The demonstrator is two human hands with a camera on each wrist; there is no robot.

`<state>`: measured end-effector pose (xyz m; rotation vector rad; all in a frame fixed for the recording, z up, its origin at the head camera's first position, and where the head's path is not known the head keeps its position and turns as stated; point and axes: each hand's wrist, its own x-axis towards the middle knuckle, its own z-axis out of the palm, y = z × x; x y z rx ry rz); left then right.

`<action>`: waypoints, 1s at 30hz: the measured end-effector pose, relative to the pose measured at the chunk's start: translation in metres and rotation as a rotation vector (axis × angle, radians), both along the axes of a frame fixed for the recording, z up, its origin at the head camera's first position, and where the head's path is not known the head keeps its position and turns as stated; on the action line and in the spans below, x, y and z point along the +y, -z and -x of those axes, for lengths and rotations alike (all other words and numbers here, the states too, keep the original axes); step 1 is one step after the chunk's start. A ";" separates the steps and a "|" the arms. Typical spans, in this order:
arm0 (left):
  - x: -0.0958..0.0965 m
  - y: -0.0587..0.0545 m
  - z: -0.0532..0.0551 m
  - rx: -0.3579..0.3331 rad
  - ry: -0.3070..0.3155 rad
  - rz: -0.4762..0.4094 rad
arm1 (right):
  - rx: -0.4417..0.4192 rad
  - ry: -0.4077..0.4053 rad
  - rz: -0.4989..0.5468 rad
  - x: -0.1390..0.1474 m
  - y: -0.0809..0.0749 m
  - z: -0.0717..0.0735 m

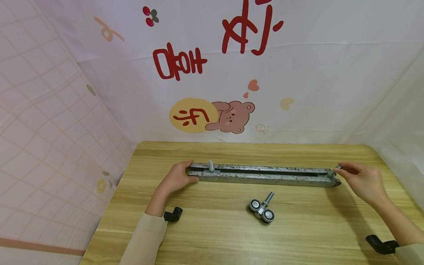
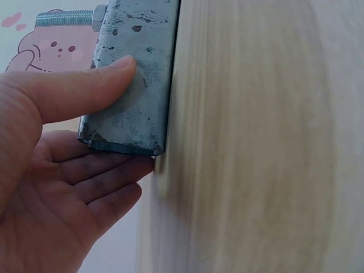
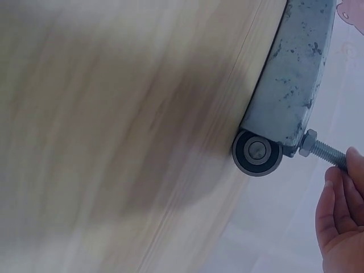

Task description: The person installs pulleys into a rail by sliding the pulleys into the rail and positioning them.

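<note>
A grey, scuffed metal channel rail (image 1: 265, 179) lies across the wooden table, its slot facing up. My left hand (image 1: 177, 177) grips its left end, the thumb pressing the near face. Close by, an upright threaded bolt (image 1: 211, 166) with a nut pokes out of the slot. At the right end, my right hand (image 1: 366, 183) pinches the bolt of a roller trolley between thumb and fingers. In the right wrist view this trolley's wheel (image 3: 257, 152) sticks partly out of the rail's end; the rail hides the rest. Another roller trolley (image 1: 261, 211) lies loose in front of the rail.
The wooden table (image 1: 212, 235) meets a printed white backdrop (image 1: 314, 73) behind the rail. A gridded cloth wall (image 1: 43, 121) rises on the left, another pale wall on the right. Black wrist mounts (image 1: 173, 214) show beside both sleeves.
</note>
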<state>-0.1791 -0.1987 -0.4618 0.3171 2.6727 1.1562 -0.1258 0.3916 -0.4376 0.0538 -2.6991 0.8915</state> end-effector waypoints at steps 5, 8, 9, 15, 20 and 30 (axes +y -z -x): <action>0.000 0.000 0.000 -0.002 -0.001 -0.005 | 0.002 -0.017 -0.002 -0.005 -0.002 0.000; 0.000 0.001 0.000 -0.001 -0.003 -0.005 | 0.016 -0.032 0.004 -0.008 -0.002 0.000; 0.000 0.001 0.000 0.000 -0.003 -0.004 | 0.023 -0.038 0.006 -0.010 -0.003 0.000; 0.000 0.000 -0.001 -0.005 -0.004 0.001 | 0.046 -0.071 0.016 -0.017 -0.001 0.002; 0.001 0.000 -0.001 -0.009 -0.002 0.002 | 0.059 -0.089 0.025 -0.022 0.000 0.002; 0.000 0.001 0.000 -0.010 -0.007 -0.002 | 0.076 -0.084 0.011 -0.033 0.000 0.003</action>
